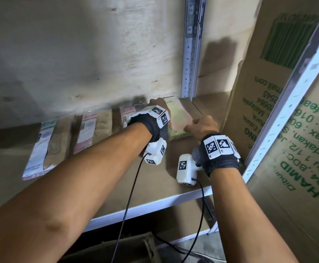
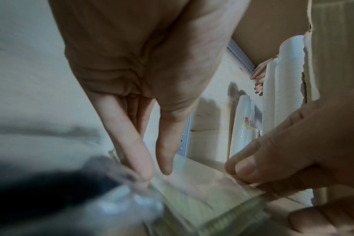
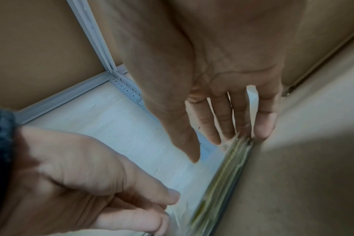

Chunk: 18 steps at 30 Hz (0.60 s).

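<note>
A stack of flat green packets [image 1: 177, 114] in clear plastic lies at the back right of a brown shelf [image 1: 117, 183]. My left hand [image 1: 155, 103] reaches over its far left corner, fingers hidden in the head view. In the left wrist view the left hand [image 2: 156, 172] meets the stack [image 2: 202, 191] with thumb and forefinger. The right wrist view shows the left hand [image 3: 164, 207] pinching the wrapper. My right hand [image 1: 198, 126] holds the near right edge. Its thumb lies on top and its fingers [image 3: 261, 127] run along the side of the stack [image 3: 222, 175].
Three more packets [image 1: 45, 149] [image 1: 90, 130] [image 1: 126, 114] lie in a row to the left. A tall printed cardboard box [image 1: 268, 92] stands close on the right. A metal upright [image 1: 191, 54] and a plywood back wall bound the shelf. Sleeves of white cups [image 2: 283, 95] stand beyond.
</note>
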Each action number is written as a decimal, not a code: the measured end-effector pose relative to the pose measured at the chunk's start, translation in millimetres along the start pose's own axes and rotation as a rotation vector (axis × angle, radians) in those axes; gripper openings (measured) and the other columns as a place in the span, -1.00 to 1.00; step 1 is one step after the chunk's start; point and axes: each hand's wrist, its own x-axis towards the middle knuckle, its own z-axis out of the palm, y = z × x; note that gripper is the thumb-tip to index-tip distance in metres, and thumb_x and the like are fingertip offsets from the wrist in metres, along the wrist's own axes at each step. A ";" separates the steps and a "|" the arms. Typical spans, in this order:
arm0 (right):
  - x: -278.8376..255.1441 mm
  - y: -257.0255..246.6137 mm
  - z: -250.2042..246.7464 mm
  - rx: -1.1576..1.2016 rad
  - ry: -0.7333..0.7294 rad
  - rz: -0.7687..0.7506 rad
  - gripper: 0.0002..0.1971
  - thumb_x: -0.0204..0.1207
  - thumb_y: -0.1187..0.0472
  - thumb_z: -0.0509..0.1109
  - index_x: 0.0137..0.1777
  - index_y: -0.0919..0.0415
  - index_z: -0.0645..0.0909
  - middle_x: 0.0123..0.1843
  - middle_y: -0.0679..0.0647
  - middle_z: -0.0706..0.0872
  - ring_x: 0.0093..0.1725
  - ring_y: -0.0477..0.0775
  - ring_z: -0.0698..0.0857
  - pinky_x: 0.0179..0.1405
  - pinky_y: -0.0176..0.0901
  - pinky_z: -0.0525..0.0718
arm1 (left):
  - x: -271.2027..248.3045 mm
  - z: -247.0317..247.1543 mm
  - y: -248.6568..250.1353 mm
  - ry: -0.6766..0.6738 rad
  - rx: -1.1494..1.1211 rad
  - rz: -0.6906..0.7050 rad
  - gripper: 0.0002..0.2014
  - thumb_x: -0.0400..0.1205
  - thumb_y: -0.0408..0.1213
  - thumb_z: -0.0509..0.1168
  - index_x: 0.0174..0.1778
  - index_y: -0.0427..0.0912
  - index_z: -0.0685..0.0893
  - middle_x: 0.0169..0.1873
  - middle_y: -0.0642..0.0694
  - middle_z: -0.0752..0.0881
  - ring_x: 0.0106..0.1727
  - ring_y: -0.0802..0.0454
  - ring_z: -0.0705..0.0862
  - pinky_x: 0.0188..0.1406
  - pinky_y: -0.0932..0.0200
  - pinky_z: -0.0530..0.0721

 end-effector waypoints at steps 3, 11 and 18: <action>-4.1 -2.2 -0.1 0.018 0.044 -0.037 -0.54 0.47 0.17 0.53 0.38 0.15 0.66 0.36 0.16 0.68 0.25 0.15 0.65 0.05 -0.25 0.44 | -8.5 -27.1 -2.4 -0.061 0.005 -0.038 -0.75 0.51 -0.31 0.54 0.02 -0.36 0.72 0.15 -0.24 0.77 0.21 -0.14 0.77 0.24 -0.05 0.74; -39.0 -38.3 10.6 0.286 0.041 -0.214 -0.92 0.48 0.27 0.49 -0.16 0.05 0.75 -0.06 0.08 0.85 -0.10 0.04 0.81 0.02 -0.14 0.74 | -66.6 -99.8 -102.3 0.304 -0.325 -0.058 -0.69 0.55 -0.01 0.39 -0.23 -0.22 0.81 -0.23 -0.20 0.84 -0.10 -0.22 0.81 0.01 0.01 0.79; -101.9 -76.1 65.3 0.419 -0.193 -0.341 -0.92 0.54 0.33 0.47 -0.16 0.17 0.67 -0.26 0.15 0.83 -0.49 -0.03 0.70 -0.53 -0.29 0.59 | -118.5 -100.3 -248.6 0.372 -0.764 -0.196 -0.80 0.47 -0.14 0.37 -0.43 -0.06 0.81 -0.56 -0.02 0.76 -0.45 -0.04 0.70 -0.36 0.17 0.70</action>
